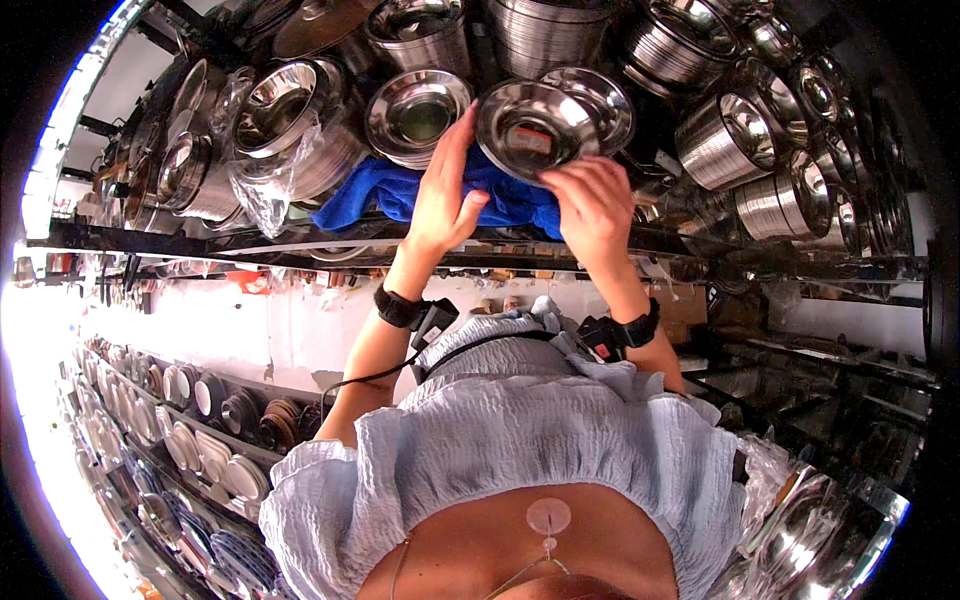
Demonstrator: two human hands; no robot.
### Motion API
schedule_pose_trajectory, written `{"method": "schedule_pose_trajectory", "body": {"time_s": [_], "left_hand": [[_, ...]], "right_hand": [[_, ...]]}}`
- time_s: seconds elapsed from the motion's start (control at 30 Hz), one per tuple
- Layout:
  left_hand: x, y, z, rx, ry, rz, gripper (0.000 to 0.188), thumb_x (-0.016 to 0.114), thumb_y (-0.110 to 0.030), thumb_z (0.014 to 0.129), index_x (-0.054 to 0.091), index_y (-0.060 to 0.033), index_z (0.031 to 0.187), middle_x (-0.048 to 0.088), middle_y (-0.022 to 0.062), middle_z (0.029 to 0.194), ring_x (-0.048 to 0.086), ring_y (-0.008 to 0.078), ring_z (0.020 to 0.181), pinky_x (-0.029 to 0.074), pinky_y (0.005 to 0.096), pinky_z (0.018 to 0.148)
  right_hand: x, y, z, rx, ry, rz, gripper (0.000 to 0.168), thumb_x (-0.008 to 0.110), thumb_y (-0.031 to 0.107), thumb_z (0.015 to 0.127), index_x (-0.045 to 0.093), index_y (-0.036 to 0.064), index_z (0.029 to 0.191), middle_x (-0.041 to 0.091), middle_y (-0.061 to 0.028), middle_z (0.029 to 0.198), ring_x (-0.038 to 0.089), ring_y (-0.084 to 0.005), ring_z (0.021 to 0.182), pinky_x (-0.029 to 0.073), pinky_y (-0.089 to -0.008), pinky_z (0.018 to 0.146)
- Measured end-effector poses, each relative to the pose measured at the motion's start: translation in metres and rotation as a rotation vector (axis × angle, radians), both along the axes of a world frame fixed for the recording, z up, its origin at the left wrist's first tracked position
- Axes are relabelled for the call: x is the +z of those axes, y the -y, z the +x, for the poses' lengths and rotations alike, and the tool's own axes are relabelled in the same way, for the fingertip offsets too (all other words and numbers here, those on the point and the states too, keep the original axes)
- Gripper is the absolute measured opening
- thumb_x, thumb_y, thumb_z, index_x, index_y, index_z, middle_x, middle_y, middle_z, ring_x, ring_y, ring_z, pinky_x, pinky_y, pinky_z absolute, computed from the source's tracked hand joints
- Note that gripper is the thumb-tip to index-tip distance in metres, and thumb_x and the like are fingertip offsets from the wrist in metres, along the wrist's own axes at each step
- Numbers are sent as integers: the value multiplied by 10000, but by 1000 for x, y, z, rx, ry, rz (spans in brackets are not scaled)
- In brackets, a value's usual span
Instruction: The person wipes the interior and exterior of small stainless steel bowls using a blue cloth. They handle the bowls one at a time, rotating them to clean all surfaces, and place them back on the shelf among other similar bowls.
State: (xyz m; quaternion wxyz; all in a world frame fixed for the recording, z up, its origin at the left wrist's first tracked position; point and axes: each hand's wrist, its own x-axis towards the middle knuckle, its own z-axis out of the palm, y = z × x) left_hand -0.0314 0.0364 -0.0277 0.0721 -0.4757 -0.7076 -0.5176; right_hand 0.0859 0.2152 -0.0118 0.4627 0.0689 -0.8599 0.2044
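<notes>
My right hand (596,202) grips the near rim of a shiny metal bowl (517,112) with a reddish label in its base. This bowl is tilted and overlaps another metal bowl (615,105) behind it. Between the bowls, my left hand (450,184) is raised with its fingers extended and its thumb apart; its fingertips are near the held bowl's left edge. Left of them, a stack of metal bowls (379,124) stands on the shelf. A blue cloth (390,191) lies under and behind both hands, at the shelf's front.
Stacked metal basins (551,34) stand at the back of the shelf. More stacked metalware (724,142) is at the right, and a bowl with clear plastic wrap (262,195) at the left. The dark shelf edge (180,244) runs before me. Racks of plates (210,454) stand at lower left.
</notes>
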Motion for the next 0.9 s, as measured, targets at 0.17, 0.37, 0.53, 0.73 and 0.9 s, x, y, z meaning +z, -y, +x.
{"method": "schedule_pose_trajectory", "body": {"time_s": [0.17,0.37,0.53,0.73,0.9], "left_hand": [[-6,-19,15,-7,177,305,882,446,-544,979,130,47,1553,232,255,1577,290,331,1445,218,414,1182],[-13,-17,17,117,263,322,616,416,-176,948,280,53,1503,349,218,1531,338,309,1419,227,399,1180],[-18,-9,17,144,220,358,576,409,-121,919,360,61,1463,455,233,1456,444,322,1351,296,399,1147],[-25,1,19,148,206,306,553,406,-103,906,405,84,1426,508,247,1402,498,338,1310,345,398,1115],[-21,-6,25,225,178,219,549,397,-145,938,385,65,1445,505,216,1402,491,290,1296,334,393,1122]], "right_hand": [[-9,18,6,153,74,42,259,678,41,717,714,101,965,681,-24,923,641,-215,937,490,-393,918],[-16,23,4,199,200,78,348,660,73,735,707,113,1078,644,-36,1069,607,-230,1043,481,-398,949],[-15,7,4,-40,290,122,565,682,25,758,606,129,1308,537,-79,1293,497,-290,1252,423,-445,1033],[-25,-20,-15,-305,268,106,581,778,108,777,583,133,1324,570,-62,1248,518,-270,1207,387,-446,1038],[-26,-15,-30,-406,364,200,500,805,148,751,619,127,1214,598,-38,1146,551,-258,1111,367,-425,1026]]}}
